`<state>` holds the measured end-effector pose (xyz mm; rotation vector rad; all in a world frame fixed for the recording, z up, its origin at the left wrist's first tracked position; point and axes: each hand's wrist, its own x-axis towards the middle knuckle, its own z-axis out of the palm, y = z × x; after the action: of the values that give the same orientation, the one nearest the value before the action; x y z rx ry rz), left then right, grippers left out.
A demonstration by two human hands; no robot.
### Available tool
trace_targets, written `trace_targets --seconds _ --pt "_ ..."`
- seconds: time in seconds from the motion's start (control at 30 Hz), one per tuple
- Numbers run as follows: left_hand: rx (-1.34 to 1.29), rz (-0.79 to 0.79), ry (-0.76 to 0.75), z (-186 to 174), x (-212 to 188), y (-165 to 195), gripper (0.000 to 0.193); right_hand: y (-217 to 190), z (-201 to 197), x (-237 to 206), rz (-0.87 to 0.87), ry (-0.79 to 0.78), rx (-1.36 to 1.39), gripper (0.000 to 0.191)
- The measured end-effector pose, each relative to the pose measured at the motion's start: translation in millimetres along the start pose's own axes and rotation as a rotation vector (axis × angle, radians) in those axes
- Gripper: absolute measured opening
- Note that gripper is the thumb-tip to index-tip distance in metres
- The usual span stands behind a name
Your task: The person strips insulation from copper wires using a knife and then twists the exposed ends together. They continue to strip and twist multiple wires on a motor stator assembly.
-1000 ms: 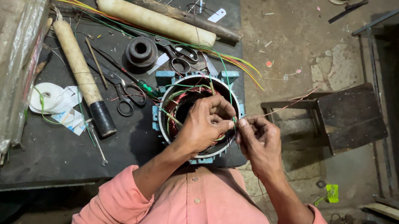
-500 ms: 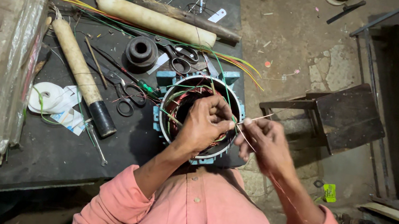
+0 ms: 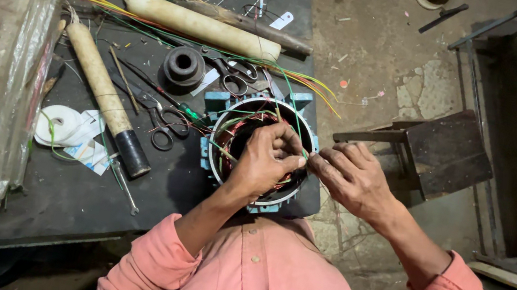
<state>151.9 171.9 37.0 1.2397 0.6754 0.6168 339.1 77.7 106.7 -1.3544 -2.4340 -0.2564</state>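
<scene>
Dark workbench [image 3: 72, 197] is occupying the left half of the view, with a wooden stool [image 3: 445, 153] sitting on the stone floor to the right. Two long cream rolls [image 3: 198, 23] are lying across the bench beside scissors [image 3: 162, 127]. At the bench edge, the round motor stator [image 3: 257, 113] is standing open-end up. Left hand [image 3: 264, 160] is resting over its bore, fingers pinching a thin wire [image 3: 300, 138]; right hand [image 3: 351, 175] is meeting it, fingertips gripping the same wire.

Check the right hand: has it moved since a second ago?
Yes, slightly. The right hand has drifted away from the round motor housing toward the wooden stool, fingertips still meeting the left hand.
</scene>
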Motion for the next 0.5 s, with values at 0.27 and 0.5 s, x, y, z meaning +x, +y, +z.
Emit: trace_targets --seconds 0.27,0.5 --pt "-0.042 -0.024 -0.02 -2.5 4.6 -2.7 0.025 3.3 11.4 -7.6 -0.1 0.087 -0.063 0.035" --pt "-0.024 0.014 0.006 -3.4 1.8 8.2 0.027 1.2 14.5 -11.3 -0.048 0.094 -0.032 0.038"
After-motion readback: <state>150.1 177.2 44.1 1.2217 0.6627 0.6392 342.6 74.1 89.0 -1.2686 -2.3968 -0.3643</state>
